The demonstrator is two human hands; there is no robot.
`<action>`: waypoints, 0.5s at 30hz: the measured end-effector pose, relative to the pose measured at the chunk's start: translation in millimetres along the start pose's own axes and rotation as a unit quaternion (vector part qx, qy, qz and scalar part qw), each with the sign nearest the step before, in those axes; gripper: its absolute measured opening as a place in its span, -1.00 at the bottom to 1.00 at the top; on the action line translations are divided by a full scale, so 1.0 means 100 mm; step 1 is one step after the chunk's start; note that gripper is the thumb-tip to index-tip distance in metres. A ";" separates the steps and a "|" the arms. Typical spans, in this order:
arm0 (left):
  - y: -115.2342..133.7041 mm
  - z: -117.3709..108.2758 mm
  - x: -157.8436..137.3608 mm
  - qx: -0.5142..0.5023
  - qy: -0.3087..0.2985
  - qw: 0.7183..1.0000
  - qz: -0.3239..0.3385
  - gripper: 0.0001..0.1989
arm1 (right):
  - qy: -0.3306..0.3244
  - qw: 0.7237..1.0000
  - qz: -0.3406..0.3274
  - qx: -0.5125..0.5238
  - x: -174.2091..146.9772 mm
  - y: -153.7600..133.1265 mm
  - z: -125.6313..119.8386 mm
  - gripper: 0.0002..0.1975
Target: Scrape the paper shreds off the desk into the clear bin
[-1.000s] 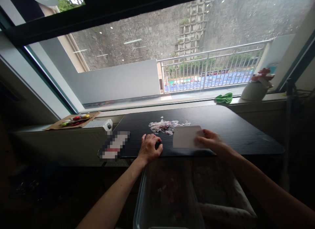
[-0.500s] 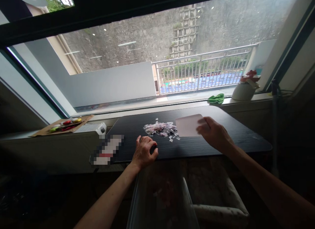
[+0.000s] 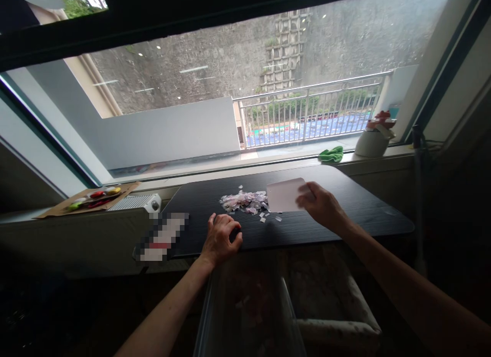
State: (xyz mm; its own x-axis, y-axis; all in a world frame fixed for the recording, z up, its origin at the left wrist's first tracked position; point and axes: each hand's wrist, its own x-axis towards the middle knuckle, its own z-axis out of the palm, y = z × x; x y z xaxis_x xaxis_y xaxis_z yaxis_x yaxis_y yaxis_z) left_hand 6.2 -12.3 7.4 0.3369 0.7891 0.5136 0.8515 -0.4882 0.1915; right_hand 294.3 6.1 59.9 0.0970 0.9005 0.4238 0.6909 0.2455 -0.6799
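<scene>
Farther from the table's front edge than a second ago, the pale flat card (image 3: 283,196) has moved back across the table (image 3: 345,219), and the scraps that lay behind it are now gathered left of it. It stands a little right of the table's middle, its left edge meeting the right side of a pile of paper scraps (image 3: 243,201). A few loose squares lie in front of the pile, toward the front edge, and one lies behind it.

The right hand (image 3: 322,206) grips the card by its right end, fingers closed on it and slightly blurred. The left hand (image 3: 221,238) rests at the front edge, left of the middle, with its fingers curled and its thumb apart; whether it holds something dark cannot be told.

At the left front corner lies a pixelated item (image 3: 163,239). Below the front edge sits a clear bin (image 3: 204,308), with dim contents. Beyond the back edge, on the windowsill, are a green cloth (image 3: 331,154) and, to its right, a pale spray bottle (image 3: 372,143).
</scene>
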 end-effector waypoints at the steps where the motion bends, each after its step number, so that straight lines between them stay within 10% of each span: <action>1: 0.00 0.00 0.00 -0.001 -0.001 1.000 -0.001 -0.90 | -0.008 1.000 0.001 0.009 0.01 -0.01 0.03 -0.80; 8: 0.01 -0.01 0.01 0.000 -0.004 1.000 -0.006 -0.89 | -0.014 0.999 0.027 -0.032 0.00 0.02 -0.05 -0.80; 15: 0.00 -0.01 0.00 -0.005 -0.006 1.000 -0.009 -0.89 | -0.063 0.983 0.042 0.168 0.14 0.03 0.23 -0.82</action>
State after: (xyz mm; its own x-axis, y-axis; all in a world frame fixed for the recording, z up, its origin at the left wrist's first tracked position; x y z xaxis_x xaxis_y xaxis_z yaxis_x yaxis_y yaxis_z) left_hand 6.4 -12.4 8.1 0.3269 0.8014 0.5009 0.8535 -0.4780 0.2076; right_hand 281.3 27.7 50.6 0.0399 0.9550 0.2938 0.4062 0.2532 -0.8780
